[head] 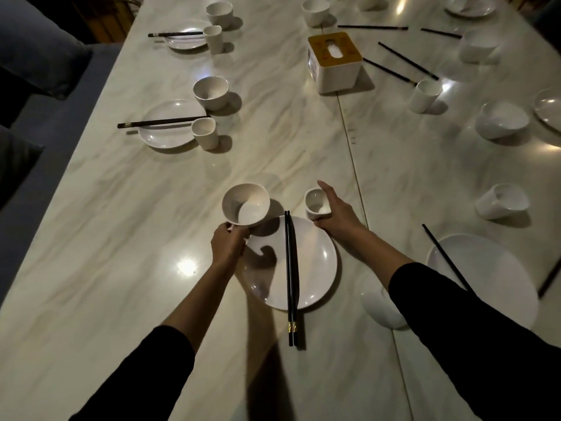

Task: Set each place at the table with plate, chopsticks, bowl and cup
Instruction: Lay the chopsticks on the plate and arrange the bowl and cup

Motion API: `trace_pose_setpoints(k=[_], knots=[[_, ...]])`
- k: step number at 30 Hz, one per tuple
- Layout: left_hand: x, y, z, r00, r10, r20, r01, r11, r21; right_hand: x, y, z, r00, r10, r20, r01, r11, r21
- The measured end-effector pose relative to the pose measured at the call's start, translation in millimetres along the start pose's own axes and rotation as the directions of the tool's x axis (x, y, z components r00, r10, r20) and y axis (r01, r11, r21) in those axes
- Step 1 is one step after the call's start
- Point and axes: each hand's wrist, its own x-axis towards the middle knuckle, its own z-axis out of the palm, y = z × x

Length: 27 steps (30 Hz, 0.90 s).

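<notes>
A white plate [315,259] lies on the marble table [121,238] in front of me, with a pair of black chopsticks [290,278] laid across it lengthwise. My left hand [228,243] grips the near rim of a white bowl [246,205] just beyond the plate's far left edge. My right hand [335,212] wraps around a small white cup [317,203] at the plate's far right edge.
Two set places with plate, chopsticks, bowl and cup lie along the left edge, the nearer around a plate [170,124]. A tissue box [335,60] stands mid-table. Loose bowls, tipped cups [502,202], chopsticks and another plate [491,268] lie scattered on the right.
</notes>
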Motion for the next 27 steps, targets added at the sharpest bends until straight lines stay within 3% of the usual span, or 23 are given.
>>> trace_pose_setpoints(k=[4,17,20,27], knots=[[-16,-17,6,0.987,0.147,0.065,-0.16,0.949,0.272,-1,0,0,1.0,-0.014,0.002,0.014,1.0,0.013],[-15,-16,2,0.988,0.141,0.065,-0.154,0.938,0.311,-3,-2,2,0.999,-0.022,-0.024,0.022,1.0,-0.006],[-13,-16,0,0.997,0.067,0.046,-0.077,0.961,0.264,-3,0,3,1.0,-0.025,-0.013,0.026,0.999,0.019],[2,11,0,0.999,-0.033,-0.036,0.032,0.999,-0.021,-3,1,2,0.999,-0.033,0.005,0.033,0.999,0.032]])
